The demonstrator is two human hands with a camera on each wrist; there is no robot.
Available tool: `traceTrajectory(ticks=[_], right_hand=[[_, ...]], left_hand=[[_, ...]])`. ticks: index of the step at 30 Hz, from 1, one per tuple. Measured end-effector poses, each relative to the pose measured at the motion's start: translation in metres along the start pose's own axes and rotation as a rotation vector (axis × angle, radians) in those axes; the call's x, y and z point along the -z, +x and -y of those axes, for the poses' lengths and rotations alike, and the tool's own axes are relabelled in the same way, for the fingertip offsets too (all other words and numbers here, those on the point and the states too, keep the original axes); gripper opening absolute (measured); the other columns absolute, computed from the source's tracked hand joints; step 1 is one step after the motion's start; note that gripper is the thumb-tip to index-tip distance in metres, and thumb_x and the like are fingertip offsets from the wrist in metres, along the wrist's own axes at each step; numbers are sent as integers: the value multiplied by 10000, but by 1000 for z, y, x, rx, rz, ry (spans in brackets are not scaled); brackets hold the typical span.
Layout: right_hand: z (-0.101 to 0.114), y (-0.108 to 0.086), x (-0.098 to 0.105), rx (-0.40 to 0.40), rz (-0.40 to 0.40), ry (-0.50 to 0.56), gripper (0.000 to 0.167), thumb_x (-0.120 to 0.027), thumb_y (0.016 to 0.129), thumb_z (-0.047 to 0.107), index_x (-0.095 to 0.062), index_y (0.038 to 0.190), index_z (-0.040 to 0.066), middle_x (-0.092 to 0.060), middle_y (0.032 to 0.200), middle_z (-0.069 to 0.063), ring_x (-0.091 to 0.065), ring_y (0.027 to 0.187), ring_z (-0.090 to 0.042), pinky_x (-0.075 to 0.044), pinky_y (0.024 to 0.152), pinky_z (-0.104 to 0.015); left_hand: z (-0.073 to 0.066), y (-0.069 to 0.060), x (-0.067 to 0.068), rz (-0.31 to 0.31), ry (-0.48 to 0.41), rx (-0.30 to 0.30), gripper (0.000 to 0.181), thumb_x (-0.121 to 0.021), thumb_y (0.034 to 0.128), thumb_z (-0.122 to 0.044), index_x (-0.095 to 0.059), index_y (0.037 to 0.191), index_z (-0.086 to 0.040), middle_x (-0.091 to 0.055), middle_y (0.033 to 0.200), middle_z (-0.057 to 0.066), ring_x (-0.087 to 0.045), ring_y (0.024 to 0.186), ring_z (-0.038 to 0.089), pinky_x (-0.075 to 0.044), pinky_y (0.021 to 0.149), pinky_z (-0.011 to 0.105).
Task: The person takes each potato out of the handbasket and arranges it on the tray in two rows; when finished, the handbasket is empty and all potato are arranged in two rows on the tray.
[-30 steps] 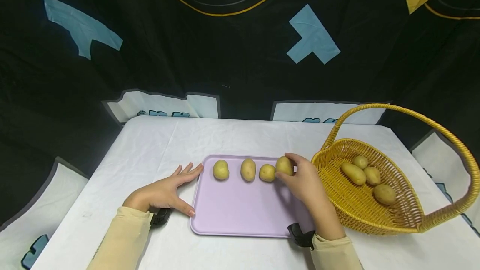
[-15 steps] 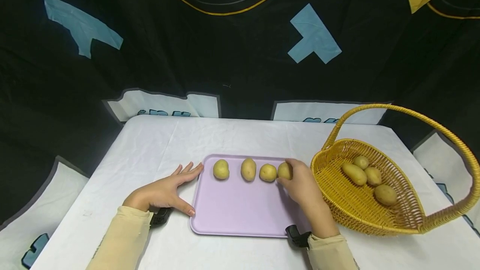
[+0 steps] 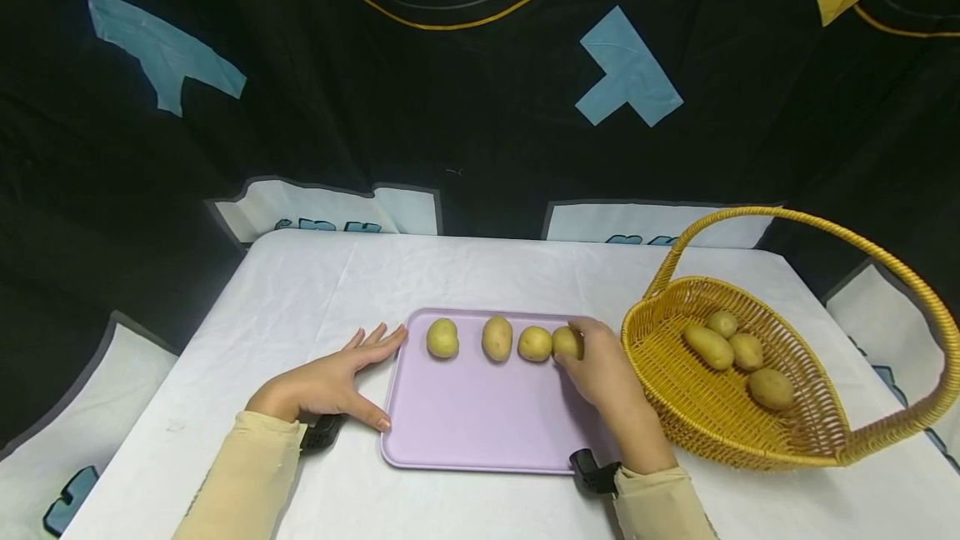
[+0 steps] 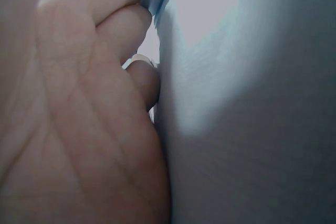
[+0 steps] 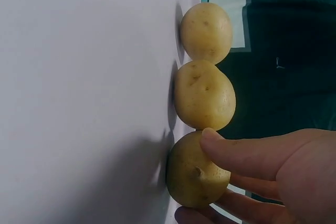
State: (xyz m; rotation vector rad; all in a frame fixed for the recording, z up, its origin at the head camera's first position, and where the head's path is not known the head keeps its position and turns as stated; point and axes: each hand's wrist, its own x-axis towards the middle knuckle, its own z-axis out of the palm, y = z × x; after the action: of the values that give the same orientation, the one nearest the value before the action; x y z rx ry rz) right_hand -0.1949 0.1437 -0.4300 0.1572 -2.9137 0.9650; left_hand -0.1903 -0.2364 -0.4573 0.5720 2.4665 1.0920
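Observation:
Four potatoes stand in a row along the back of a lilac tray (image 3: pixel 480 423). My right hand (image 3: pixel 611 373) grips the rightmost potato (image 3: pixel 567 342), its thumb and fingers round it in the right wrist view, where the potato (image 5: pixel 194 174) rests low beside its neighbour (image 5: pixel 205 95). Further left are another potato (image 3: pixel 497 338) and the leftmost one (image 3: pixel 442 338). With its fingers spread, my left hand (image 3: pixel 330 386) touches the tray's left edge; in the left wrist view the palm (image 4: pixel 79 114) fills the left side.
A yellow wicker basket (image 3: pixel 675 390) with a tall handle (image 3: pixel 832 227) stands right of the tray, several potatoes (image 3: pixel 707 347) inside it. White cloth (image 3: pixel 450 273) covers the table, and a dark curtain (image 3: pixel 450 123) hangs behind.
The rightmost potato has come down a little and slightly left, up against its neighbour, with my right hand still round it. My left hand has stayed put.

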Motion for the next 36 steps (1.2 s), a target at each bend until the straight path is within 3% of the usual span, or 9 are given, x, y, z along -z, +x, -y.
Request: traceTrajectory(ticks=[15, 24, 30, 36], right_hand=[[7, 0, 4, -54, 59, 13, 634, -796, 845, 100, -523, 1397, -52, -529, 1391, -288, -493, 1295, -430, -402, 1073, -541], [17, -8, 29, 16, 120, 71, 594, -791, 861, 147, -553, 1373, -39, -551, 1377, -274, -497, 1281, -463, -393, 1067, -582], [20, -12, 46, 10, 101, 124, 585, -789, 875, 220, -571, 1384, 31, -587, 1379, -191, -571, 1218, -425, -481, 975, -566], [17, -16, 62, 6, 88, 166, 594, -796, 877, 260, -573, 1381, 38, -587, 1372, -203, -581, 1208, -416, -508, 940, -554]], left_hand=[[0, -1, 2, -1, 11, -4, 1246, -963, 615, -392, -251, 1614, -178, -55, 1668, 172, 123, 1470, 500, 31, 1088, 753], [1, -1, 2, 3, 4, -6, 1244, -963, 614, -389, -253, 1614, -180, -47, 1667, 179, 130, 1469, 500, 42, 1085, 754], [2, -1, 1, -1, 3, -8, 1244, -962, 612, -386, -253, 1614, -186, -38, 1665, 188, 128, 1468, 502, 50, 1083, 753], [2, 0, 0, 0, 1, -3, 1249, -964, 604, -386, -255, 1614, -186, -44, 1666, 179, 129, 1468, 500, 51, 1079, 756]])
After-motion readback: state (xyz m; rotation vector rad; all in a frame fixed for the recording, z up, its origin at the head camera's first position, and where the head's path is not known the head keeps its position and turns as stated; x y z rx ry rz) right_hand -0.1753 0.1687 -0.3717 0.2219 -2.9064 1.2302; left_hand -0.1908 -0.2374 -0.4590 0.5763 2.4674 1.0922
